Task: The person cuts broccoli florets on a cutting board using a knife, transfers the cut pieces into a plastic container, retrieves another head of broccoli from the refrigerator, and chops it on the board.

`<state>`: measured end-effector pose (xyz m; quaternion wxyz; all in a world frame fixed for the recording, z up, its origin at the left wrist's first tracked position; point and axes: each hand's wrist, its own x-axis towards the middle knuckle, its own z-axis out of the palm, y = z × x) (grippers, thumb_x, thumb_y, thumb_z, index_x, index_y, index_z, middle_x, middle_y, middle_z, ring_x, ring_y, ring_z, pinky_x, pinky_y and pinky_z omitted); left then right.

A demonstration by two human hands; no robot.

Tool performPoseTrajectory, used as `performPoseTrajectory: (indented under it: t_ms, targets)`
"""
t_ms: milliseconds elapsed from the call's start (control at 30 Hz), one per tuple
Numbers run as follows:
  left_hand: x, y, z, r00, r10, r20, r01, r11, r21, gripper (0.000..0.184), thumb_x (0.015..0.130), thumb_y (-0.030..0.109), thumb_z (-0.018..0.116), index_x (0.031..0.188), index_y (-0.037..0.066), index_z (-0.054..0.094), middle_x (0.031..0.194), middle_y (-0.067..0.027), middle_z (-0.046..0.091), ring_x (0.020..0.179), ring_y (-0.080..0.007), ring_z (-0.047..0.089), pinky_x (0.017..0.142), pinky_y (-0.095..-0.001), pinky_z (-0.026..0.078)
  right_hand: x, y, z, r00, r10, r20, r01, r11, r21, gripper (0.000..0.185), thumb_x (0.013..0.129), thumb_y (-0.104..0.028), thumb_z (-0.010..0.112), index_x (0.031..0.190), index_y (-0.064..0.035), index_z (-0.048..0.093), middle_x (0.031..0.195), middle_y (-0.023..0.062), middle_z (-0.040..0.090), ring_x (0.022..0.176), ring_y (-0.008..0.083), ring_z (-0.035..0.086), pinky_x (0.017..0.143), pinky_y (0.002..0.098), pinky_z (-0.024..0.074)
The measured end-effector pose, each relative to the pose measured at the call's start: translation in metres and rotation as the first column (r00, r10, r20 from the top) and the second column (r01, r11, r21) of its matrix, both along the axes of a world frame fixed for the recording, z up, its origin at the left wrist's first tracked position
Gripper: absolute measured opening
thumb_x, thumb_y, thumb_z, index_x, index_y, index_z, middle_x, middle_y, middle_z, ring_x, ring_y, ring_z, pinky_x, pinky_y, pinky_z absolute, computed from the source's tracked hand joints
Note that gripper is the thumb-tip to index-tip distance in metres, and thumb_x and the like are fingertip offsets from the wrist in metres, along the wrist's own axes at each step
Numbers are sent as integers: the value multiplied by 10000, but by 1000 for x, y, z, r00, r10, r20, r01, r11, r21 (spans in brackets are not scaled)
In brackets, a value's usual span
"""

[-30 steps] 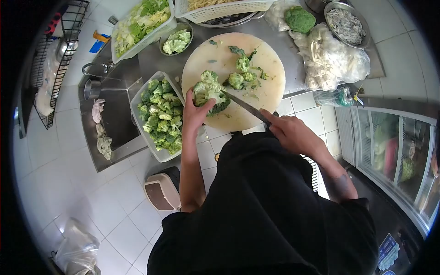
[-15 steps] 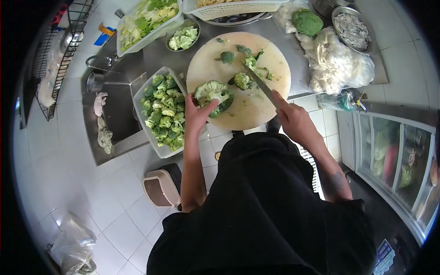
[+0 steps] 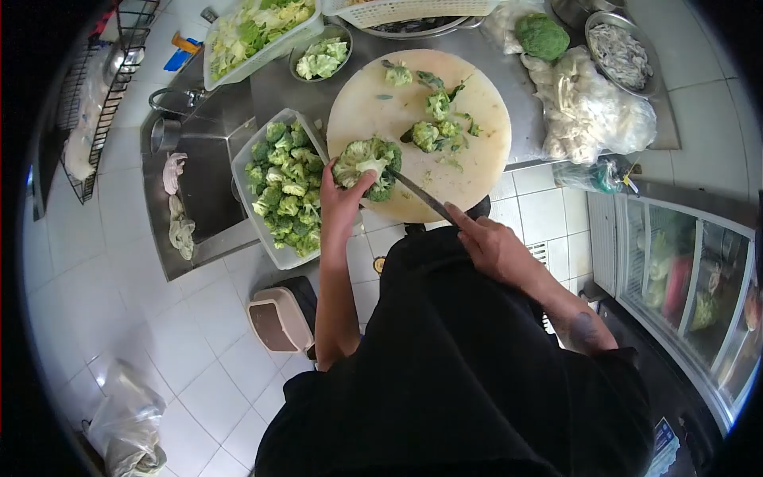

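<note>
My left hand (image 3: 346, 191) grips a large broccoli head (image 3: 367, 159), cut stem side up, over the left part of a round cutting board (image 3: 389, 107). In my right hand (image 3: 494, 246) is a knife (image 3: 425, 199), its tip at the right side of the broccoli head. Cut broccoli florets (image 3: 426, 136) and leafy trimmings (image 3: 449, 145) lie on the board's right and far side. Left of the board, a clear plastic tub (image 3: 280, 256) holds many broccoli florets (image 3: 284, 187).
A sink (image 3: 211, 183) lies at left, with a tub of cut leafy greens (image 3: 258, 36) and a bowl of chopped greens (image 3: 323, 57) behind. At right are a whole broccoli (image 3: 542, 36), plastic bags (image 3: 592, 107) and a metal bowl (image 3: 624, 52). A glass-door fridge (image 3: 683, 270) stands lower right.
The knife has moved left and toward me, from the loose florets to the held broccoli head. A floret at the board's far side has turned over. My left hand keeps its grip.
</note>
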<state>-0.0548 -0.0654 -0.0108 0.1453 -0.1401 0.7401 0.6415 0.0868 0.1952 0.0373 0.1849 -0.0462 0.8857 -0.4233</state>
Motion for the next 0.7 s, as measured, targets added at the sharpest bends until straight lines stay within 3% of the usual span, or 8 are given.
performPoseTrajectory:
  t_ms: [133,200,267,400,467,567,600,700]
  targets:
    - [9,-3,2,999,32,31,-32,999,3,745,803,103,863,1396,-32,433,1251,-150,633,1098,-194,648,932,-325,546,4,8,5,991,-117,-67,110,989,-102,581,979,-120,578,1538,-187,432,814,249,647,758,454,670,716,529,553]
    - [3,-1,4,999,33,16,-33,998,46,760,796,105,867,1397,-33,422,1258,-156,624,1105,-198,643,933,-325,544,-4,17,-1,985,-145,-91,142,989,-44,579,976,-114,579,1535,-174,437,823,250,652,764,457,669,713,530,550]
    - [4,-2,5,999,32,30,-29,996,-85,807,770,131,887,1397,-30,404,1268,-166,610,1104,-201,643,913,-321,545,-7,25,-2,981,-179,-73,183,982,46,577,970,-103,583,1528,-147,445,848,251,668,790,457,668,730,532,538]
    - [-3,-9,-7,999,37,16,-35,995,-95,876,731,198,912,1399,-30,394,1296,-188,594,1104,-223,643,911,-332,542,-12,26,15,971,-212,-115,213,977,-3,563,970,-104,584,1518,-134,461,862,259,676,809,451,671,757,527,533]
    - [-11,-12,-1,989,-136,-61,106,931,-349,926,686,269,934,1390,-33,414,1277,-198,611,1090,-234,649,914,-345,539,-12,25,24,973,-227,-49,226,974,-21,551,971,-106,581,1510,-134,476,874,266,680,821,450,673,779,517,535]
    - [-26,-22,4,934,-345,94,357,912,-200,959,651,304,943,1389,-36,434,1249,-203,631,1073,-240,655,925,-353,534,-10,22,19,975,-219,-33,219,976,-17,555,970,-109,582,1513,-138,473,869,267,679,819,447,674,774,513,537]
    - [-26,-21,12,936,-341,92,353,914,-202,959,651,304,943,1389,-36,434,1249,-203,631,1073,-240,655,925,-353,534,-9,21,17,976,-215,-36,215,976,-19,555,970,-109,582,1513,-138,473,869,267,679,819,447,674,774,513,537]
    - [-22,-18,22,916,-343,210,400,831,-387,929,657,279,937,1383,-40,453,1211,-176,651,1052,-228,662,906,-348,542,-4,18,15,980,-197,-16,197,980,-2,557,974,-112,583,1518,-144,468,859,257,675,810,440,676,767,507,538]
